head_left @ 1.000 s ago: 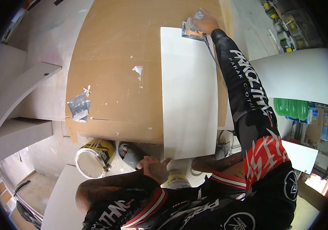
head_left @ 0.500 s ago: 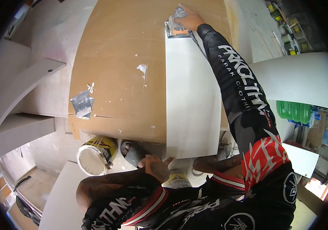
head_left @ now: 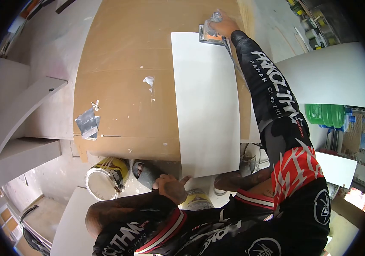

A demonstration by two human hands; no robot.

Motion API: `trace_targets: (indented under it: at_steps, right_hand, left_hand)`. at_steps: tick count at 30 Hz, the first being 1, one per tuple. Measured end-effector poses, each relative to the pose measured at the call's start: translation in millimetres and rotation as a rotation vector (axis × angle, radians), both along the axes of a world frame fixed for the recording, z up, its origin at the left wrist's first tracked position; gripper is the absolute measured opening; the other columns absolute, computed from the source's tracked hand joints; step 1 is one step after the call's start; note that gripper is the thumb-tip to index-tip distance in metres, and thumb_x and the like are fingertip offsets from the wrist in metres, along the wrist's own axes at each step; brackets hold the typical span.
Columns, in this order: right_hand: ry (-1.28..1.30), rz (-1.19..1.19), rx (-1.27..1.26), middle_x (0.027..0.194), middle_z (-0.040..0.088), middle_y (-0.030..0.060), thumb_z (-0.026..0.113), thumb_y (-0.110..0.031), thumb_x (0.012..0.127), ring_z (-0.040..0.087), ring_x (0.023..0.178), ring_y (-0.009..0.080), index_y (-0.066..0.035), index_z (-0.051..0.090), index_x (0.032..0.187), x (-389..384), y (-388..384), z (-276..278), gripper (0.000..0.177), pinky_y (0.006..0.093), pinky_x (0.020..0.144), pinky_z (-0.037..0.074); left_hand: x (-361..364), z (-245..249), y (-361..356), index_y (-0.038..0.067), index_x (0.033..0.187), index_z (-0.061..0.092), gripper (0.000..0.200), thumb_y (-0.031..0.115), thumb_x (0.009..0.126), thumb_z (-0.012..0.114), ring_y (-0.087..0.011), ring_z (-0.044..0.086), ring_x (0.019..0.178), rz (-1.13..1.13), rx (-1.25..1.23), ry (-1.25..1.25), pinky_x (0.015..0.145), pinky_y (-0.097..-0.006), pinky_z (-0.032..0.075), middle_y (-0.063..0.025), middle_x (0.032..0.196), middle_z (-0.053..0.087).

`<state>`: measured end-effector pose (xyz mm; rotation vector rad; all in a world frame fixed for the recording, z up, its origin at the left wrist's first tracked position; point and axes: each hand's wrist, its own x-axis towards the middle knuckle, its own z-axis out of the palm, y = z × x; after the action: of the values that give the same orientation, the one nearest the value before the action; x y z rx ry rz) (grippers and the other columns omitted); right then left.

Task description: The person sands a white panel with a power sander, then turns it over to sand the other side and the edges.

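My right hand (head_left: 225,26) is wrapped round the top of an orange and grey electric sander (head_left: 210,36), far out at arm's length. The sander lies flat over the far right part of a long white board (head_left: 206,102), and its cord trails back along my sleeve. Close to my body, my left hand (head_left: 171,188) rests by the board's near left corner. Its thumb is stretched out to that edge, and it holds nothing I can see; the other fingers are partly hidden.
Brown cardboard (head_left: 122,85) covers the work surface under the board. On it lie grey sandpaper sheets (head_left: 87,123). A paint bucket (head_left: 105,179) stands on the floor at left, beside my foot. White panels (head_left: 331,77) are at the right, near a green bottle (head_left: 325,114).
My right hand has slid the sander rightward along the board's far end, from its left corner to its right. My left hand has stayed by the near corner. The view has shifted slightly.
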<state>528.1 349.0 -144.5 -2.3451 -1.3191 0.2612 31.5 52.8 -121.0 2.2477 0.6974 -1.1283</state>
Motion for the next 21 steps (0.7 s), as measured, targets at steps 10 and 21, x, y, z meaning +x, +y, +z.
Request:
trace_targets:
  at_steps: [10, 21]
  right_hand:
    - [-0.039, -0.058, -0.019, 0.136, 0.060, 0.0264, 0.072, -0.048, 0.080, 0.059, 0.125, 0.0397, -0.017, 0.033, 0.157, 41, -48, -4, 0.092, 0.0393, 0.108, 0.045]
    - [0.071, -0.054, 0.016, 0.137, 0.051, 0.0286, 0.074, -0.044, 0.078, 0.054, 0.125, 0.0471, -0.027, 0.036, 0.156, -24, -172, 3, 0.089, 0.0459, 0.109, 0.043]
  left_hand:
    - [-3, -7, 0, 0.042, 0.147, 0.047, 0.065, 0.057, 0.086, 0.063, -0.0407, 0.060, 0.103, -0.040, 0.018, -0.041, 0.073, -0.0544, 0.050, -0.0186, 0.115, 0.065]
    - [0, -2, -3, 0.040, 0.149, 0.046, 0.069, 0.058, 0.086, 0.066, -0.0385, 0.061, 0.105, -0.041, 0.035, -0.034, 0.088, -0.0503, 0.045, -0.0185, 0.113, 0.066]
